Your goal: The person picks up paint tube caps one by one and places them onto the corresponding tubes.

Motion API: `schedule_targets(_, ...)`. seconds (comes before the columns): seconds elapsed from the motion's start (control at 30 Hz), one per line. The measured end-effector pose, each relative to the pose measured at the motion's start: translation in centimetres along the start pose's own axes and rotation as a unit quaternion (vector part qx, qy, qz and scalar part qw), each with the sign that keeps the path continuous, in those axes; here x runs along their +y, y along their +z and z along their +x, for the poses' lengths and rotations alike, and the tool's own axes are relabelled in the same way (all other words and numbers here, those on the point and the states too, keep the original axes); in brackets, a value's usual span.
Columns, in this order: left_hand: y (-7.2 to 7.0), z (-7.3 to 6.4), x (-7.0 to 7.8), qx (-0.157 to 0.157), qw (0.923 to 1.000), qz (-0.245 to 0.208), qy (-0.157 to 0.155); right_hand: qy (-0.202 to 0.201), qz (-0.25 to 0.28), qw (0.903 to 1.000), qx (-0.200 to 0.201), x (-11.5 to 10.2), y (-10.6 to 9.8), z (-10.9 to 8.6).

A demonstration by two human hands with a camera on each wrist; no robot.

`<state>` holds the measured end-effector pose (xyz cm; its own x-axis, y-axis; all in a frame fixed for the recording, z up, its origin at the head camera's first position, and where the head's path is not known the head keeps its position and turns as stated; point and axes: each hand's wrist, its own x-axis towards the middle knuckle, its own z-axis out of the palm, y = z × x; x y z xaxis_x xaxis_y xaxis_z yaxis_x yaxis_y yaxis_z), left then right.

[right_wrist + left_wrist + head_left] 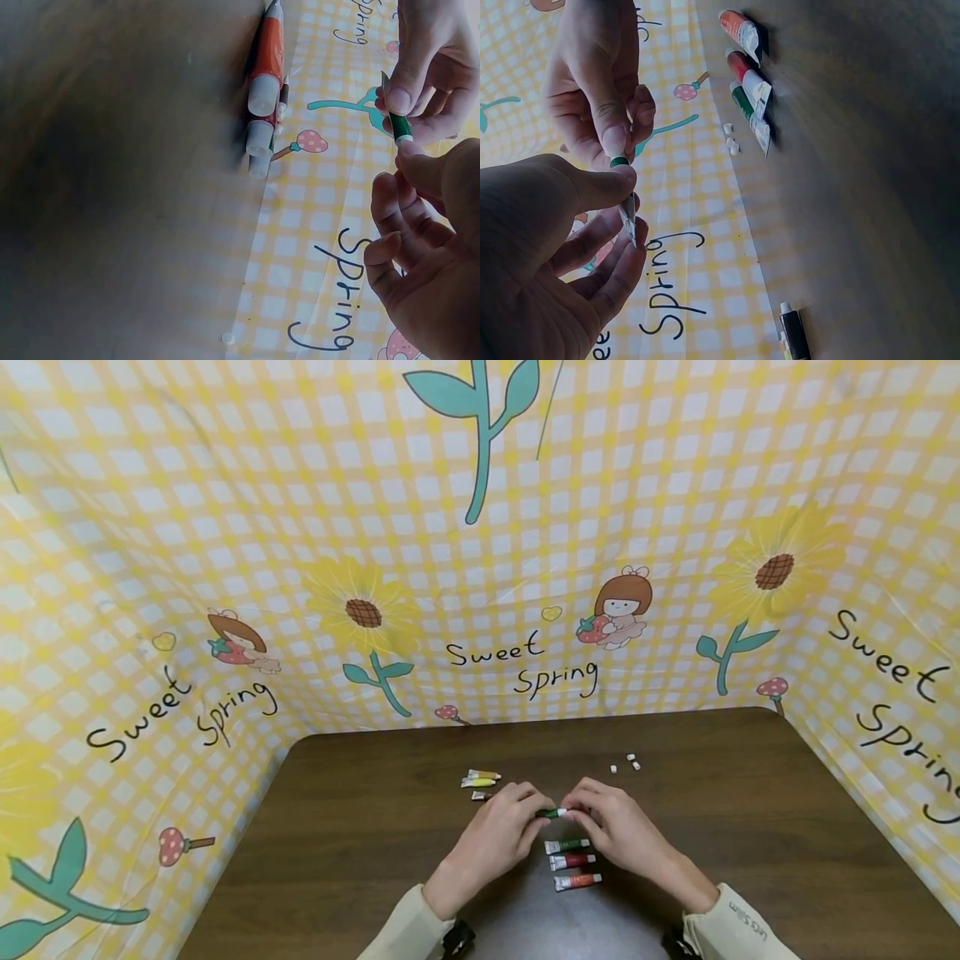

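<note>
Evidently for stability, the left hand (501, 821) gripped the green tube (551, 813) by its body and the right hand (617, 818) pinched its white end (562, 812) above the table (360, 868), beyond three near tubes (572, 862).

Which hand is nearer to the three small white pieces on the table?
Right. The right hand is on the near side of the white pieces, apart from them; the left hand is farther off to their left, at the other end of the held green tube.

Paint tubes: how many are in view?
7: green tube in the left hand, three near tubes toward the camera, three far tubes beyond that hand; others may be hidden.
</note>
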<state>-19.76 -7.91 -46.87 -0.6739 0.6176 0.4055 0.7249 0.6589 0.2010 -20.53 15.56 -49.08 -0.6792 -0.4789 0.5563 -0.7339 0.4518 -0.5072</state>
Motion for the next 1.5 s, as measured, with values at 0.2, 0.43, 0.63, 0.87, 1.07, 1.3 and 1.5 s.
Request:
schedule_targets(0.2,0.1,0.0,0.0,-0.021,0.9996,-0.011,-0.014,0.005,0.0,1.0,0.001,0.4,0.0,-0.1)
schedule_targets(0.43,0.4,0.3,-0.1,-0.04,0.9989,-0.017,-0.016,0.017,-0.006,0.9998,-0.004,0.7,-0.2,-0.1)
schedule_targets(0.63,0.8,0.7,-0.2,-0.046,0.9989,-0.011,-0.007,0.01,-0.001,0.9999,-0.001,1.1,-0.3,-0.2)
schedule_targets(0.87,1.2,1.1,-0.2,-0.061,0.9981,-0.001,-0.001,0.021,0.006,0.9997,-0.013,1.6,-0.6,-0.5)
schedule_targets(1.07,1.8,1.4,-0.1,-0.075,0.9972,0.002,-0.002,0.044,0.011,0.9984,-0.034,1.9,-1.1,-0.8)
schedule_targets(1.3,2.6,1.7,0.1,-0.095,0.9954,0.007,0.0,0.064,0.009,0.9964,-0.056,2.3,-1.7,-1.0)
schedule_targets(1.5,3.2,1.9,0.1,-0.11,0.9939,0.008,0.001,0.069,-0.004,0.9959,-0.059,2.7,-2.4,-0.7)
